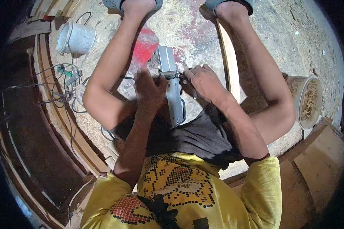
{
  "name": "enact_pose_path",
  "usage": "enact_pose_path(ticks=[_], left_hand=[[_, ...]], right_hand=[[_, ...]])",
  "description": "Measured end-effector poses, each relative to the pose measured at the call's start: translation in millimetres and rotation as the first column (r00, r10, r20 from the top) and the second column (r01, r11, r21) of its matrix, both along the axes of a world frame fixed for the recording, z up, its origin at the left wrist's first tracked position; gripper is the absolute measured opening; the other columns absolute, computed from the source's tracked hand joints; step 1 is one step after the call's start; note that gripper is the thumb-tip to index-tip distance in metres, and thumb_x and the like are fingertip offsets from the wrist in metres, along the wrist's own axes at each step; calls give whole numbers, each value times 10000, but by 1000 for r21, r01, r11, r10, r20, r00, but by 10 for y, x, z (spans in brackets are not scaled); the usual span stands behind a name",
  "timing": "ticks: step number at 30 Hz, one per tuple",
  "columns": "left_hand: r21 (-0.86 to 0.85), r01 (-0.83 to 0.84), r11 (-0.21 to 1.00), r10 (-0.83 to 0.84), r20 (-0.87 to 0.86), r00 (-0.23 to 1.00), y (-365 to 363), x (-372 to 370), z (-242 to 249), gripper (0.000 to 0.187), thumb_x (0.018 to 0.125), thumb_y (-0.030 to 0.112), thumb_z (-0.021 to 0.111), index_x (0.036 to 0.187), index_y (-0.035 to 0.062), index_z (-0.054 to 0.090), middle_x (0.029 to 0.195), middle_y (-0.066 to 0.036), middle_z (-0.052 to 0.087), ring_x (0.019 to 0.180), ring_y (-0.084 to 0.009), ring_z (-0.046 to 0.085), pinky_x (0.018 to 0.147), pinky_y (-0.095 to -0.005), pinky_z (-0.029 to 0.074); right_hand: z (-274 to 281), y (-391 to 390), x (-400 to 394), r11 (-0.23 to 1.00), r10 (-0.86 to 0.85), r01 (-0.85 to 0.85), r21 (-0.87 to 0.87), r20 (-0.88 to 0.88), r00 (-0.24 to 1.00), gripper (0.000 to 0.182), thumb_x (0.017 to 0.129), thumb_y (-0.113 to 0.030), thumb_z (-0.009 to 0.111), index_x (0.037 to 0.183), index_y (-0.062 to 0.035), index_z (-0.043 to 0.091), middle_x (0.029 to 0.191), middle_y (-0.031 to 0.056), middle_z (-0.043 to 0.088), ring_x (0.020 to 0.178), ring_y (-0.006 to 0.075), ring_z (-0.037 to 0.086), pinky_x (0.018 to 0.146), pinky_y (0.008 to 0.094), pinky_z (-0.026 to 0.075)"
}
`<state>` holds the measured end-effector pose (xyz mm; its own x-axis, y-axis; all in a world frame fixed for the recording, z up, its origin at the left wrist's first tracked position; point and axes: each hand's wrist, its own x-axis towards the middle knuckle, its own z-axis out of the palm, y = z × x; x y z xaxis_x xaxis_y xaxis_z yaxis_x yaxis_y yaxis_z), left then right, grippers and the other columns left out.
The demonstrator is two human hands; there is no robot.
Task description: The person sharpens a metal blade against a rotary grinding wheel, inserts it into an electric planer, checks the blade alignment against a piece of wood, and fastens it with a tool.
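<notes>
A grey metal power tool (174,100) with a flat, light-coloured plate (166,59) at its far end lies between my thighs. My left hand (149,86) is at the left side of the tool, its fingers bent near the joint below the plate; what they hold, if anything, is hidden. On the right side, my right hand (203,81) has its fingers curled by a small dark part (181,76) beside the tool, and what is inside the grip is too small to make out. A dark cable loop runs along the tool's lower right side.
A whitish bucket (76,38) and tangled cables (59,89) are at the left. A wooden strip (230,61) lies inside my right leg. Another bucket (310,103) with brown contents is at the right. Wooden boards (317,164) are at lower right; red paint marks the floor (195,30).
</notes>
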<state>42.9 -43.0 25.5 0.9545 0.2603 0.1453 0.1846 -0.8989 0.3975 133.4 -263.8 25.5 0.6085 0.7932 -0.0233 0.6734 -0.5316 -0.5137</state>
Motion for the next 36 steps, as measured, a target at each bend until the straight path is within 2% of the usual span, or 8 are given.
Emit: enact_pose_path(ticks=[5,22,24,28,30,31,33,36], left_hand=[[111,89,990,-93,34,995,26,25,3,657,892,236,710,1387,-76,412,1164,-300,536,1081,-496,535,882,-616,454],[-71,-42,997,33,-131,991,-55,138,286,568,865,217,707,1313,-52,484,1162,-279,551,1145,-473,529,996,-559,440],[-118,-58,991,40,-148,988,-61,145,312,562,863,215,702,1313,-46,489,1169,-274,556,1153,-468,533,999,-557,440],[-155,-73,985,50,-150,987,-65,162,309,565,849,195,715,1317,-32,495,1187,-258,565,1147,-447,550,1000,-545,442],[-175,-92,980,63,-163,985,-68,130,315,562,844,189,723,1311,-29,500,1187,-253,567,1140,-440,556,997,-541,444],[-163,-78,984,53,-154,987,-62,127,318,560,835,174,733,1307,-24,505,1187,-251,568,1137,-437,557,994,-536,448],[-148,-64,987,44,-134,990,-52,147,322,560,826,160,742,1303,-18,510,1188,-248,569,1134,-435,558,991,-531,451],[-165,-67,984,52,-91,994,-70,146,338,557,814,130,749,1299,-14,516,1189,-243,572,1138,-434,556,996,-520,451]], right_hand=[[-17,24,37,999,40,-40,-2,19,999,186,949,-130,518,1053,-44,647,988,145,715,1011,326,676,968,474,482],[37,123,281,987,159,-158,17,-25,987,220,979,-209,548,1066,-78,701,930,113,699,967,304,681,915,473,489],[54,160,244,991,64,-86,-101,-204,977,248,1017,-253,551,1056,-54,693,846,142,698,874,349,699,821,504,517],[-46,189,151,998,-9,-19,-65,-410,912,293,1038,-277,567,997,-16,691,788,163,695,759,381,673,737,489,515],[-160,204,54,957,-170,289,20,-771,613,311,1036,-265,583,931,8,689,781,180,689,722,377,625,735,445,502],[-211,206,28,959,-164,282,22,-770,616,311,1036,-265,583,931,8,689,781,180,689,722,377,625,735,445,502],[-254,187,27,937,-167,349,-16,-898,407,319,1037,-238,573,884,16,690,760,207,667,689,365,579,722,426,495],[-225,139,35,943,-106,324,68,-865,491,310,1032,-252,588,910,12,694,750,226,669,718,385,636,723,445,515]])
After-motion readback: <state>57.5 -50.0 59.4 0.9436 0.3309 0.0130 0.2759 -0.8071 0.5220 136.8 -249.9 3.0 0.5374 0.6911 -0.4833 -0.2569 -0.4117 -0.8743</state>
